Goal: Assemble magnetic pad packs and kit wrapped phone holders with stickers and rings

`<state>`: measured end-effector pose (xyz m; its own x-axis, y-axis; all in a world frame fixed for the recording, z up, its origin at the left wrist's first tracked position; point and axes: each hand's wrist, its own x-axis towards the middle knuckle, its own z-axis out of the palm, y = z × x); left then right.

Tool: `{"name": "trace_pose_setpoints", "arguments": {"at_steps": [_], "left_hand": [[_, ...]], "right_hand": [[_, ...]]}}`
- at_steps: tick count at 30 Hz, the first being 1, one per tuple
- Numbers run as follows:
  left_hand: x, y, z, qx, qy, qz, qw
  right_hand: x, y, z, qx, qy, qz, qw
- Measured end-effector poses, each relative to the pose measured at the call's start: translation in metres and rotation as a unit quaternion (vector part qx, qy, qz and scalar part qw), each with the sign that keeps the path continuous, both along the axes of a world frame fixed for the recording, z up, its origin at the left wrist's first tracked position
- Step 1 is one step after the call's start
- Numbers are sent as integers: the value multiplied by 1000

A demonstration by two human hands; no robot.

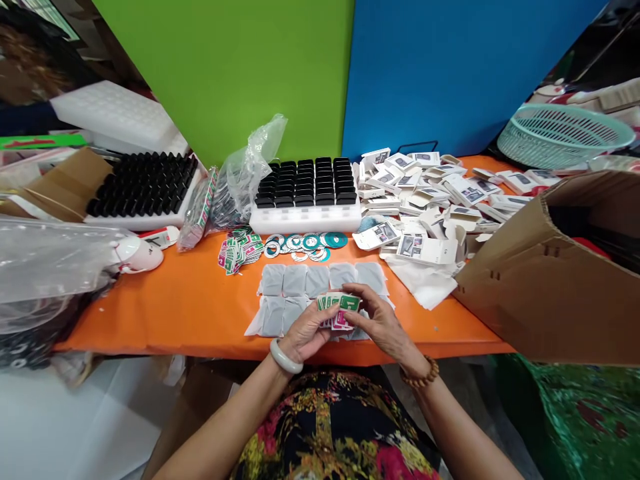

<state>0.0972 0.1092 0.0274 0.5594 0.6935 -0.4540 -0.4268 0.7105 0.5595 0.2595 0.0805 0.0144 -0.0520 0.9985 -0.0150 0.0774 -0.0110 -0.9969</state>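
Note:
My left hand (306, 333) and my right hand (381, 319) meet over the near edge of the orange table (175, 307). Both are closed on a small fanned stack of green, pink and white sticker cards (339, 308). The right thumb and fingers pinch the top green card. Under the hands lie two rows of grey flat pouches (300, 280). A pale bangle sits on my left wrist, a bead bracelet on my right.
Beyond the pouches lie a loose pile of sticker cards (239, 251), teal rings (307, 243), a white tray of black parts (306, 190), a plastic bag (240, 177), and a heap of small white boxes (430, 193). A cardboard box (545, 273) stands at the right.

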Motion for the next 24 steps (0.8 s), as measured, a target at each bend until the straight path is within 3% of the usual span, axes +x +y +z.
{"name": "trace_pose_setpoints", "arguments": {"at_steps": [3,7,11,17,24], "left_hand": [[4,0,0,6,17,44,999],[5,-1,1,13,49,47,998],[6,-1,0,37,80,70,994],[5,1,2,-11,117,103,988],[0,3,-1,-24,109,120,987]], "right_hand": [[-3,2,-4,-46,40,-80,995],[-8,1,-7,-97,129,-70,984],[-4,4,-8,-104,130,-81,983],[40,33,-17,-86,17,-151,985],[70,62,-27,-62,-231,-93,966]]}}
